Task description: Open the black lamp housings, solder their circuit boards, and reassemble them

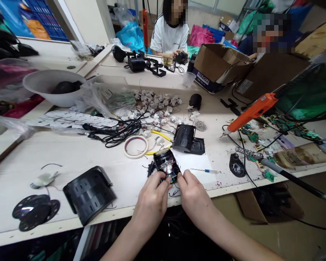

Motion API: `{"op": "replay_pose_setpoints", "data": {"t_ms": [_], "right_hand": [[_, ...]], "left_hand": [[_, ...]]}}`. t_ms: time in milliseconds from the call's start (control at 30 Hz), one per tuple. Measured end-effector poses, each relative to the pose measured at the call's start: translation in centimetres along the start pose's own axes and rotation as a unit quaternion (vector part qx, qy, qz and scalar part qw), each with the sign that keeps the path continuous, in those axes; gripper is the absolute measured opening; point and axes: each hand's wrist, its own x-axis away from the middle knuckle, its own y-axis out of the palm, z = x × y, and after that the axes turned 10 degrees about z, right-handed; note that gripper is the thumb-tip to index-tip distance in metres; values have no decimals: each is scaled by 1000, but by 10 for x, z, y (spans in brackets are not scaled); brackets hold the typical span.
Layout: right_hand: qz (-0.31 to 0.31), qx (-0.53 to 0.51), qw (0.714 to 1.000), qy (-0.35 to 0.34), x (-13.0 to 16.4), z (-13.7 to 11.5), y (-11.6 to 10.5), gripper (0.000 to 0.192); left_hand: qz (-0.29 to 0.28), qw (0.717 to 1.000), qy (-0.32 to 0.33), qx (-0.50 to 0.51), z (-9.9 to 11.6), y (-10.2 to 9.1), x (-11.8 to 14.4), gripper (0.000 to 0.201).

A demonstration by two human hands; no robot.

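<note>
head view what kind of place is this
Probably a small electronics assembly workshop: both hands, left hand and right hand, work on an open wired housing, beside a heap of small motors and an orange glue gun.

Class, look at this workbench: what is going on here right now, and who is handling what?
A person at a cluttered workbench holds a small black open housing with coloured wires inside, the left hand and right hand both pinching its near edge. A roll of tape, another black housing and a small screwdriver lie close by. An orange glue gun rests to the right. Across the bench, a person in a white shirt handles a dark part.
</note>
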Motion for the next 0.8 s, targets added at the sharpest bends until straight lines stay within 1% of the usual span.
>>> {"op": "replay_pose_setpoints", "data": {"t_ms": [67, 133, 200, 233, 267, 333, 400, 433, 467, 500, 567, 633, 700, 767, 800], "right_hand": [[9, -89, 994, 55, 0, 5, -2, 26], [18, -179, 977, 116, 0, 11, -3, 20], [40, -217, 964, 146, 1, 12, -2, 18], [53, -213, 966, 139, 2, 11, -1, 19], [64, -194, 972, 117, 3, 9, 1, 21], [82, -118, 988, 47, 6, 3, 4, 29], [85, -44, 995, -6, 10, -3, 7, 35], [85, -31, 996, -16, 11, -5, 7, 36], [84, -41, 996, -14, 11, -5, 6, 36], [81, -74, 994, -2, 10, -3, 4, 34], [65, -168, 983, 35, 5, 5, -2, 28], [62, -231, 968, 73, -5, 21, -12, 22], [94, -233, 963, 100, -21, 42, -22, 21], [139, -199, 964, 111, -42, 63, -30, 20], [148, -175, 967, 110, -54, 71, -32, 21]], "left_hand": [[-5, 1000, 0, 4, 0, -1, 0, 18], [-9, 1000, -2, 10, -1, -2, -1, 18], [-12, 1000, -7, 18, -2, -2, -1, 17], [-10, 1000, -9, 24, -3, -3, 0, 17], [-9, 999, -12, 32, -4, -3, 0, 16], [-5, 999, -16, 49, -6, -3, 1, 15], [-3, 998, -19, 62, -9, -4, 2, 14], [-4, 998, -19, 68, -10, -4, 2, 14], [-5, 997, -19, 72, -12, -5, 3, 14], [-6, 997, -16, 74, -14, -5, 3, 15], [-14, 997, -10, 69, -19, -7, 3, 16], [-26, 998, -5, 53, -24, -9, 4, 17], [-40, 999, 2, 33, -29, -11, 5, 18], [-49, 999, 13, 18, -33, -12, 5, 19], [-52, 998, 20, 12, -34, -12, 5, 20]]}}
